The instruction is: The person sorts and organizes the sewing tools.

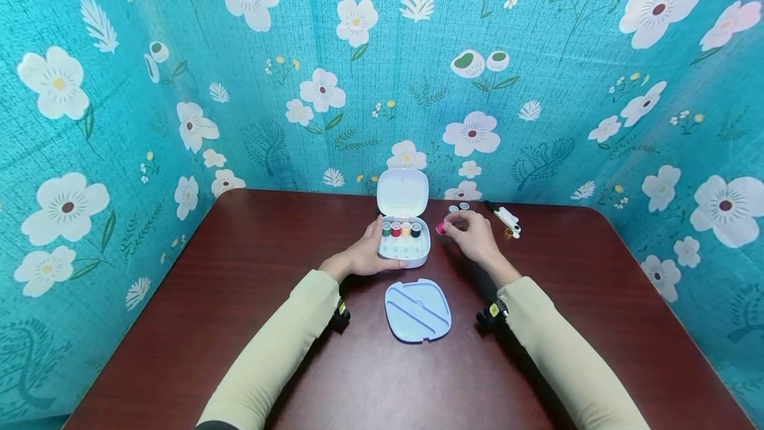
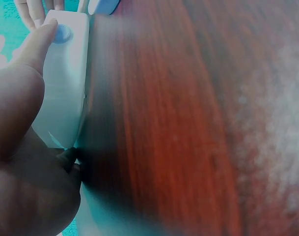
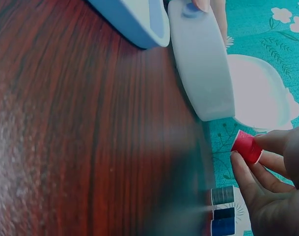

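A white sewing box (image 1: 420, 254) stands with its lid (image 1: 402, 192) raised. In a row inside are green, red (image 1: 396, 229), peach and black thread spools, behind rows of small pegs. My left hand (image 1: 363, 254) grips the box's left side, its thumb (image 2: 39, 46) on the front near the round blue button (image 2: 62, 33). To the right of the box, my right hand (image 1: 474, 236) pinches a pinkish-red thread spool (image 3: 246, 146) between thumb and fingers, apart from the box. In front of the box lies a pale blue tray (image 1: 418, 310) with slanted ridges.
Behind my right hand, more thread spools (image 3: 223, 211) in grey and dark blue tones stand on the table (image 1: 286, 231). Farther right lie a white and black tool (image 1: 506, 217) and a small gold-coloured piece (image 1: 509, 233). A floral turquoise curtain (image 1: 382, 85) hangs behind the table.
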The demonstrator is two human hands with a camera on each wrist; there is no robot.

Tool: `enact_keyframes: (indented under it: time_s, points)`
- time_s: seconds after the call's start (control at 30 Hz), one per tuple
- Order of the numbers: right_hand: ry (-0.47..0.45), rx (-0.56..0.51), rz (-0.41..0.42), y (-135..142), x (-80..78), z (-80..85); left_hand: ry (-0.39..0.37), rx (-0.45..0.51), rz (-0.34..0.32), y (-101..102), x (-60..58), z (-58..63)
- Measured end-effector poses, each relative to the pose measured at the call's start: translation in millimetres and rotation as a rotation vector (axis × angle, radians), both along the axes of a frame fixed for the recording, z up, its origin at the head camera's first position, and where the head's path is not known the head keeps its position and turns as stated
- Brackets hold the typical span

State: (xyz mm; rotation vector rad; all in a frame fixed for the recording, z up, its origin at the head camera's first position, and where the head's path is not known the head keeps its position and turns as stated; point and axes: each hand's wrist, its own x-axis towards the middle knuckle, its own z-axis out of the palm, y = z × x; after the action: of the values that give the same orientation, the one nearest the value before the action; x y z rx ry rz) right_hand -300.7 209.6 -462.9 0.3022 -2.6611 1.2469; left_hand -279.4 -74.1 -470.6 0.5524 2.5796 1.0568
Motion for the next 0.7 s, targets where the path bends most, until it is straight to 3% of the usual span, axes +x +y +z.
enact_keyframes:
  time_s: [0.7]
  points:
    - [-0.02, -0.028, 0.071, -19, 7.6, 10.6, 0.012, 0.025, -0.011, 0, -0.6, -1.5]
